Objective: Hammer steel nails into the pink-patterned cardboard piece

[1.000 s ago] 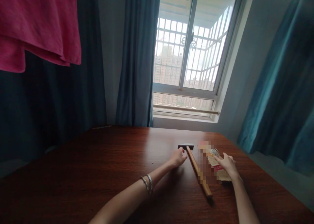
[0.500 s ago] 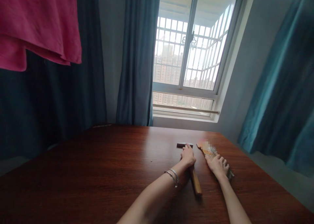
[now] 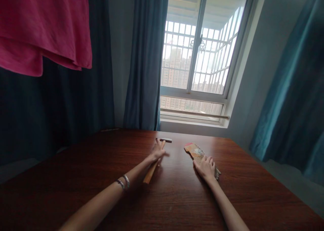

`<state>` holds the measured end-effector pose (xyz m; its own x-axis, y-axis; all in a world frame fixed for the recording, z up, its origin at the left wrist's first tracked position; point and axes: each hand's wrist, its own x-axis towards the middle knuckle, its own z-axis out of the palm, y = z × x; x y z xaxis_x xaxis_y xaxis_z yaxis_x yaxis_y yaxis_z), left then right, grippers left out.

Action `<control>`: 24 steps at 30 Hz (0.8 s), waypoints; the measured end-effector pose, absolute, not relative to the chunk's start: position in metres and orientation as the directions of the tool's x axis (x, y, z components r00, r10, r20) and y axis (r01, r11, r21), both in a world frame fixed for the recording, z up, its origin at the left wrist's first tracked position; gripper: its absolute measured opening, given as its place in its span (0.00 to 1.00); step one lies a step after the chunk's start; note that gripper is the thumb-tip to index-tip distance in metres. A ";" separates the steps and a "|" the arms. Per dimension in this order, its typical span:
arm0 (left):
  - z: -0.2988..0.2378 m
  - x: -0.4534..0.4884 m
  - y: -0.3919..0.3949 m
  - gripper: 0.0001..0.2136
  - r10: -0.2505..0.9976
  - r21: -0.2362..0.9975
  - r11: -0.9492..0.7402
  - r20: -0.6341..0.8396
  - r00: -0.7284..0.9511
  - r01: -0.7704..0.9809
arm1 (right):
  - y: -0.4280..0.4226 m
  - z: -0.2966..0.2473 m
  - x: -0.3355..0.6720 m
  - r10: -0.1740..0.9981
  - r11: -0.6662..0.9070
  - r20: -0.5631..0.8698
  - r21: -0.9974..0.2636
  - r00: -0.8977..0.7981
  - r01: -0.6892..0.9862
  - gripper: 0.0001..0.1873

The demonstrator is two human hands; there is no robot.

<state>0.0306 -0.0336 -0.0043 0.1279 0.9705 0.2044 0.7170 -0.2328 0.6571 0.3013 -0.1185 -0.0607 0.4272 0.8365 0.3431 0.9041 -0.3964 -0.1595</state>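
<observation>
My left hand [image 3: 157, 151] is closed around the wooden handle of a hammer [image 3: 151, 173], close under its head. The dark and silver head lies at the far end, and the handle's butt points back toward me. Over to the right, my right hand [image 3: 206, 168] lies across a ragged, tan, cardboard-like piece [image 3: 193, 150], thumb on its left side and fingers over the right. Thin metal spikes that look like nails [image 3: 200, 151] stick out in a row along its right edge. The hand hides the middle of this piece.
Both hands are over a reddish-brown wooden table [image 3: 101, 177]. Beyond its far edge are a barred window [image 3: 192, 65] and blue curtains [image 3: 144, 62]. A pink cloth [image 3: 50, 28] hangs at the upper left.
My left hand has shifted the hammer to the left, away from the cardboard piece, and the handle has swung to slant the other way. My right hand and the piece appear further left too.
</observation>
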 end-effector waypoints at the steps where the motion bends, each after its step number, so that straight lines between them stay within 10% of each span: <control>1: -0.004 0.010 -0.030 0.33 0.966 0.636 -0.228 0.245 0.087 0.738 | -0.117 -0.060 0.289 0.844 -0.374 0.349 -0.162 0.407 0.913 0.45; 24: -0.021 -0.216 -0.023 0.25 0.945 0.379 0.122 0.238 -0.224 0.918 | -0.067 -0.030 0.096 0.814 0.572 0.300 -0.266 -0.497 0.776 0.41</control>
<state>-0.2161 -0.0230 -0.0214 -0.2237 0.9451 0.2381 0.9175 0.1218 0.3786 0.0955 -0.0673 -0.0298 -0.4972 0.8140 0.3004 0.7760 0.5720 -0.2657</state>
